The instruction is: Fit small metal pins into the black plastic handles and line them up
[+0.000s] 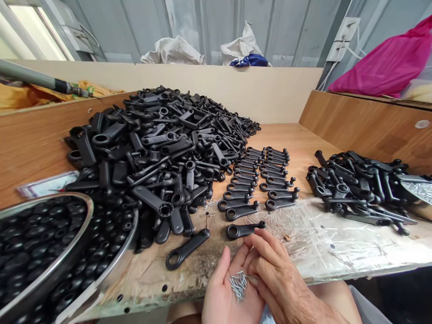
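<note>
Your left hand (229,292) lies palm up just off the near edge of the desk (317,144), its grip loose and open, cupped into a shallow dish so the small heap of silver pins (239,285) sits in the hollow and cannot roll off. Your right hand (280,274) lies over it, fingertips bent down toward the pins; whether they have pinched one I cannot tell, since the fingers hide the contact.

Just ahead of your fingers, one black lever (245,229) lies alone on the worn plastic sheet (330,243), ring end to the left and knob end to the right, close enough to reach without leaning. Beyond it, two tidy columns of the same levers (259,180) lie side by side, all turned the same way, so each can be picked up without sorting. A big loose heap of levers (158,148) fills the left of the desk, and a smaller heap (357,189) sits to the right. At your near left, a metal bowl (84,234) holds black round caps (30,243), handy to your left hand.
</note>
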The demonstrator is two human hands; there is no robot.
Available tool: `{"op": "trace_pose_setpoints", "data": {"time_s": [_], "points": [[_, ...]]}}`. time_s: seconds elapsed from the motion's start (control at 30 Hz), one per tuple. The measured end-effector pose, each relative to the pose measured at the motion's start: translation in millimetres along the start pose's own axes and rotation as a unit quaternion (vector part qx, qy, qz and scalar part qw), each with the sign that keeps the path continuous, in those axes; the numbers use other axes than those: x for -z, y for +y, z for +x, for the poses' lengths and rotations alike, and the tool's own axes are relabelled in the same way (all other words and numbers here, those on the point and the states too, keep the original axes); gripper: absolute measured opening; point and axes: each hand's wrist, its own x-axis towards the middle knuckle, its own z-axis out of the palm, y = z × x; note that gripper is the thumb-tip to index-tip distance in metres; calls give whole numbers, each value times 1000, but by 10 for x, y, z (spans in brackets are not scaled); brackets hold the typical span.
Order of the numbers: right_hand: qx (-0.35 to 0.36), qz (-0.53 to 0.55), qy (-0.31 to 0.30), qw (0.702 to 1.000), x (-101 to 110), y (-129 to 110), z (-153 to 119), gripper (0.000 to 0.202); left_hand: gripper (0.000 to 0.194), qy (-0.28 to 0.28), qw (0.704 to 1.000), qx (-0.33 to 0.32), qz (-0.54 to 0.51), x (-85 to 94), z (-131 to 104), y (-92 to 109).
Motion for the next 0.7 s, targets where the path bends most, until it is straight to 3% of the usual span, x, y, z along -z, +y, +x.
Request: {"op": "trace_pose_setpoints", "data": {"time_s": [0.07, 0.17, 0.3, 0.4, 0.53, 0.7], "points": [[-11, 7, -17, 1000, -11, -8, -33, 28, 24, -9, 1000, -7, -26, -18, 11, 2], [-7, 6, 13, 1000, 15, -34, -37, 28, 23, -26, 998, 0, -51, -42, 1, 14], [31, -17, -90, 995, 223, -76, 74, 22, 27, -42, 997, -14, -64, -56, -33, 30], [66, -33, -147, 986, 360, -112, 163, 23, 51, -23, 997, -28, -75, -81, -44, 46], [71, -30, -138, 987, 357, -145, 183, 20, 70, -7, 995, -33, -91, -130, -61, 68], [97, 3, -101, 990, 358, -189, 244, 17, 64, -27, 995, -56, -75, -93, -103, 81]]}}
